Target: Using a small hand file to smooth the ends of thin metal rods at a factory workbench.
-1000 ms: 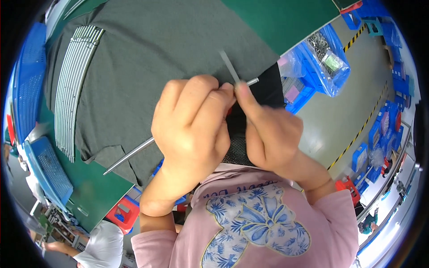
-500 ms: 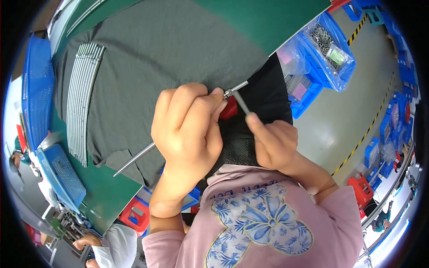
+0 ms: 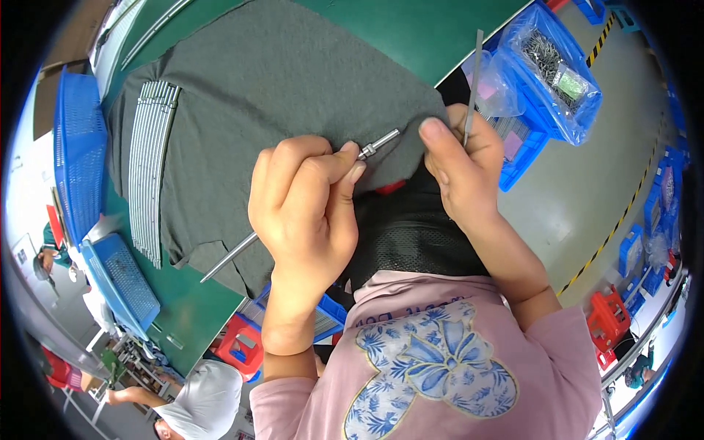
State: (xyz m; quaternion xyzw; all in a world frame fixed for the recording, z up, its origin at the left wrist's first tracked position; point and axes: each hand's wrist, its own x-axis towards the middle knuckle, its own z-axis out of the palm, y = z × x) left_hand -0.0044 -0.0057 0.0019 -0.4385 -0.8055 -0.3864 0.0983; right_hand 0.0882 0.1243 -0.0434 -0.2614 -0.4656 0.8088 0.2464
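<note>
A slim silver metal rod (image 3: 229, 257) runs slantwise through my closed left hand (image 3: 304, 209), pinched between thumb and fingers near its upper end. That end shows a stepped collar and points up to the right; the lower end sticks out past my wrist over a dark grey cloth (image 3: 293, 81). To the right, my right hand (image 3: 469, 169) grips a thin, flat grey file (image 3: 476, 81), which stands up from the fingers and is apart from the rod. A row of similar metal rods (image 3: 152, 176) lies side by side on the cloth at the left.
The cloth covers part of a green table (image 3: 418, 33). Blue perforated baskets (image 3: 79, 158) line its left edge. At the right, a plastic-lined blue bin (image 3: 543, 73) holds small metal parts. A red stool (image 3: 238, 343) and a person in white (image 3: 209, 400) are at the lower left.
My right hand has lifted the file off the rod's collar, moving up and right and turning the file upright. My left hand still holds the rod in nearly the same place.
</note>
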